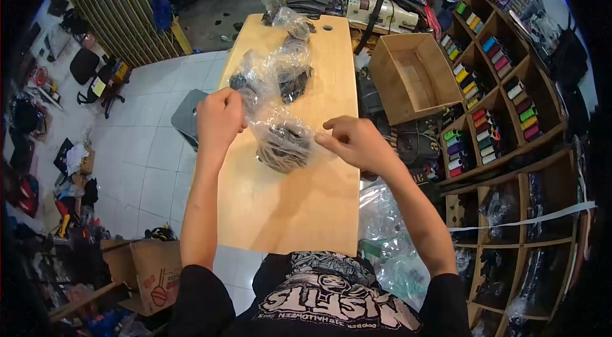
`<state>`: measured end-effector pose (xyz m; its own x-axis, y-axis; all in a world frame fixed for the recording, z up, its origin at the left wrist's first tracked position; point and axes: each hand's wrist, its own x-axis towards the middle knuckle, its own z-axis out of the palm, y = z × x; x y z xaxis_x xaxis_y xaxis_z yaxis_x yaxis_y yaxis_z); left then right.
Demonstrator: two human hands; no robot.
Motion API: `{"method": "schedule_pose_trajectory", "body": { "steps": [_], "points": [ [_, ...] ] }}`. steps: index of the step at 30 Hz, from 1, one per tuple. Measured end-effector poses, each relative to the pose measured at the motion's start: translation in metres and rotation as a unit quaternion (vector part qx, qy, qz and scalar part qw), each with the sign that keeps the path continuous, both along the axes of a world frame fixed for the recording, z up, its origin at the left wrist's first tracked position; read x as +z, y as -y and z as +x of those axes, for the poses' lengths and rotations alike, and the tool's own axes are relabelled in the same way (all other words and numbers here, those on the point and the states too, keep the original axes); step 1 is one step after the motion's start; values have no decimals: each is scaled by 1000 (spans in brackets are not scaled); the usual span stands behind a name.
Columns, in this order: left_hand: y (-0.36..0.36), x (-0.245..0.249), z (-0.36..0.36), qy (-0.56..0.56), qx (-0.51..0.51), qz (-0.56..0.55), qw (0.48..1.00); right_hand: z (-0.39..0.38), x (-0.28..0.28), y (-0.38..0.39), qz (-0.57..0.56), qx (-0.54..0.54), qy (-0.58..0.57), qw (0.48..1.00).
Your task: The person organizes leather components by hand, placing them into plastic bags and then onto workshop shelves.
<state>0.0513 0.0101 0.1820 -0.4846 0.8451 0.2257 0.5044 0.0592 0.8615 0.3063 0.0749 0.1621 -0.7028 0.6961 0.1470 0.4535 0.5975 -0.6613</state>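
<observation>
A clear plastic bag (pixel 285 143) with dark, coiled-looking items inside is between my hands, over the wooden table. My left hand (pixel 221 117) is closed in a fist on the bag's upper left edge. My right hand (pixel 358 144) has its fingers curled, with the thumb and forefinger at the bag's right edge. What the dark items are cannot be made out through the plastic. Just beyond my hands lie more clear bags (pixel 293 72) with dark contents, in a loose line toward the table's far end.
The wooden table (pixel 287 216) has a round hole at its far right. Beside it stand an open cardboard box (pixel 414 76) and a shelf of thread spools (pixel 491 82). A sewing machine (pixel 382 13) is behind. Clear plastic (pixel 389 235) hangs at the right edge; a grey bin (pixel 186 117) stands left.
</observation>
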Motion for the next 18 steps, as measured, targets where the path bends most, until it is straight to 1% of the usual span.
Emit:
{"method": "schedule_pose_trajectory", "body": {
  "steps": [1, 3, 4, 5, 6, 7, 8, 9, 10, 11, 12, 13, 14, 15, 17, 18],
  "points": [
    [1, -1, 1, 3, -1, -2, 1000, -8, 0, 1, -2, -1, 3, 1000],
    [0, 0, 4, -33, 5, -22, 999, -22, 1, 5, -34, -79, 71, 994],
    [0, 1, 6, -30, -8, -23, 999, -24, -1, 5, 16, -49, 96, 994],
    [0, 1, 5, -28, 7, -37, 999, -22, -4, 5, 65, -23, 125, 990],
    [-1, 2, 5, -24, 21, -49, 998, -18, -2, 5, 122, -42, 142, 981],
    [-2, 1, 3, 10, 9, -51, 999, -14, 7, 6, 179, -55, 162, 969],
    [1, 0, -1, 43, 1, -56, 998, -9, 21, 8, 192, -99, 158, 963],
    [5, 0, -6, 49, -9, -57, 997, -6, 37, 9, 204, -140, 152, 957],
    [9, -3, -7, 67, -29, -61, 995, 7, 40, 1, 200, -112, 145, 963],
    [15, 0, -11, 79, -42, -67, 994, 12, 41, -2, 197, -116, 150, 962],
    [19, 5, -15, 82, -48, -69, 993, 16, 44, -5, 132, -77, 136, 979],
    [23, 14, -17, 88, -80, -98, 988, 18, 52, -5, 66, -36, 120, 990],
    [26, 24, -18, 93, -112, -126, 981, 20, 64, -6, -52, -31, 190, 980],
    [27, 36, -18, 94, -117, -128, 980, 23, 69, -7, -55, -36, 191, 979],
    [27, 59, -17, 20, -211, -240, 947, 32, 72, -9, 18, 89, 244, 965],
    [25, 68, -16, -7, -240, -272, 932, 31, 73, -11, 10, 113, 280, 953]
  ]
}}
